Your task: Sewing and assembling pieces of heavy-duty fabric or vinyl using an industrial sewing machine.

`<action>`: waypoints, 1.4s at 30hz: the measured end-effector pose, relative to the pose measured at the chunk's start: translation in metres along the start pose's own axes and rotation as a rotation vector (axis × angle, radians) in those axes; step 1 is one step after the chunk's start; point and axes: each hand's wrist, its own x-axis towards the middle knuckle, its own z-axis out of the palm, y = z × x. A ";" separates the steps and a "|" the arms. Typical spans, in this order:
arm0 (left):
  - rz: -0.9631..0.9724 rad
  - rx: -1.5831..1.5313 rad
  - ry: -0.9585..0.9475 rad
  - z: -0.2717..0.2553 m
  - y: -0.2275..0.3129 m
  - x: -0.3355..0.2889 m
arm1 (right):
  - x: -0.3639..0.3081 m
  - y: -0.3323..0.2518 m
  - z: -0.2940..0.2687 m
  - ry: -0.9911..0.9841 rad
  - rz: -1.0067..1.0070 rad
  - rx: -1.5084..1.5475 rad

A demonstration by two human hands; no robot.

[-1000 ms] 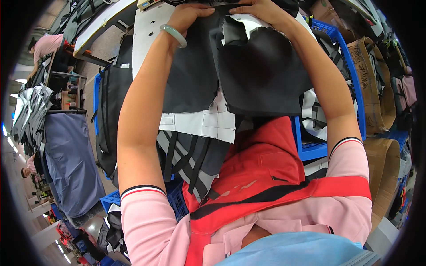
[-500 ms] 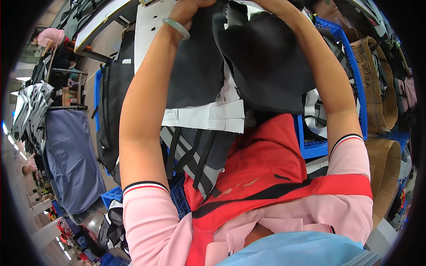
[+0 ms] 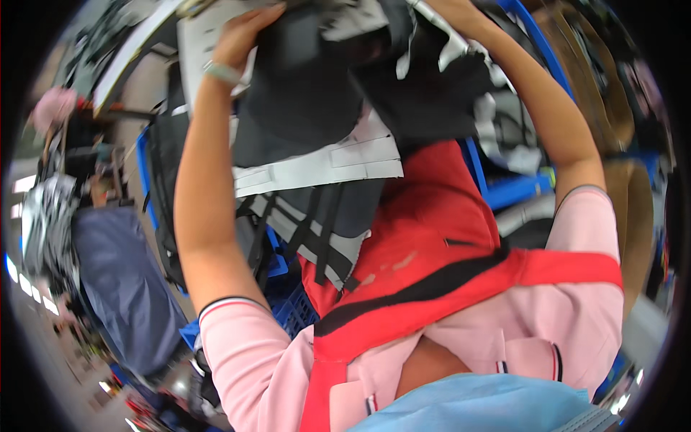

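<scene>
My left hand (image 3: 241, 37), with a pale bangle (image 3: 223, 73) at the wrist, lies by the upper left edge of a black fabric panel (image 3: 302, 93). Its visible fingers stretch out toward the panel; blur hides finer detail. At the top edge, my right hand (image 3: 450, 13) is partly cut off and its fingers are out of sight. Below it is another black piece (image 3: 432, 97) with ragged white edges. A white strip (image 3: 324, 164) runs along the bottom of the left panel. Under that hangs a grey piece with black straps (image 3: 317, 230), over my red apron (image 3: 439, 209).
Blue crates (image 3: 515, 191) holding fabric stand on both sides. Brown cardboard boxes (image 3: 612, 101) are at the right. Dark blue cloth (image 3: 126, 281) covers something at the left, near a grey-white fabric pile (image 3: 49, 219). Another person in pink (image 3: 54, 108) is at the far left.
My left hand has moved left and down, with its fingers now extended. The right-hand black piece has shifted, showing more ragged white edging. The whole view has tilted and blurred somewhat.
</scene>
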 end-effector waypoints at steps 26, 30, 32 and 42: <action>0.213 0.827 0.384 0.061 -0.053 -0.245 | -0.401 0.166 0.028 -0.013 0.259 -0.114; 0.244 0.867 0.504 0.058 -0.064 -0.290 | -0.293 0.085 0.071 -0.407 0.573 0.155; 0.164 0.850 0.554 0.065 -0.068 -0.321 | -0.274 0.059 0.098 -0.520 0.604 0.150; 0.394 0.834 0.189 0.082 0.007 -0.319 | -0.180 -0.015 0.123 -0.312 -0.078 0.259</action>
